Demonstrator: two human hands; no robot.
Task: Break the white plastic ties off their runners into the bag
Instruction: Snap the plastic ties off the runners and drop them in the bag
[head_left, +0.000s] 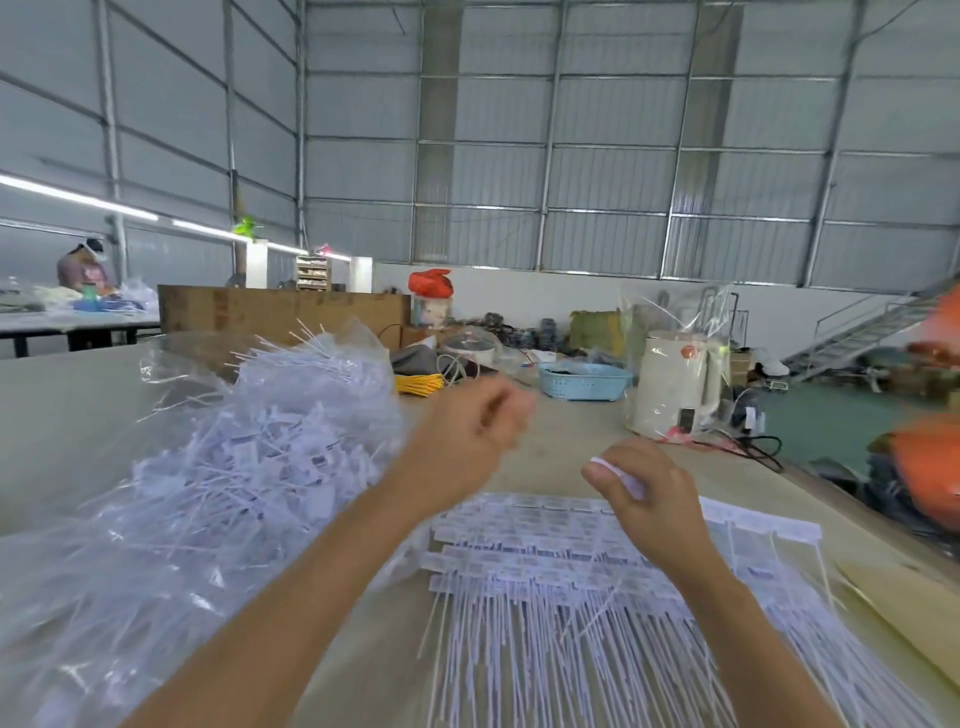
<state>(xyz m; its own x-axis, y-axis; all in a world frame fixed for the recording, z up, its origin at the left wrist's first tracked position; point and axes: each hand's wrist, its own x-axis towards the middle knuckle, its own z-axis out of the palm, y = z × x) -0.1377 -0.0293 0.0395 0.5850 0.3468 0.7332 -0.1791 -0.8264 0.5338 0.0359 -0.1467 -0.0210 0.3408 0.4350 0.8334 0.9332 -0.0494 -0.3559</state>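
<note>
White plastic ties, half sorted, with both hands raised over the near tabletop
Thin, light and springy, the ties lie in stacked runner strips at the near edge, tags away from the person and tails trailing toward them; I judge each snaps cleanly if pinched at the stiff tag end close to the runner, while the tails would only bend. Right hand has its fingers clamped on a small white piece; left hand is blurred, fingers curled, and I cannot tell whether it holds anything. Clear bag of loose ties slumps along the left edge, just beside the left forearm. Far across the tabletop stand a blue basket and a cream kettle, well apart from the work
</note>
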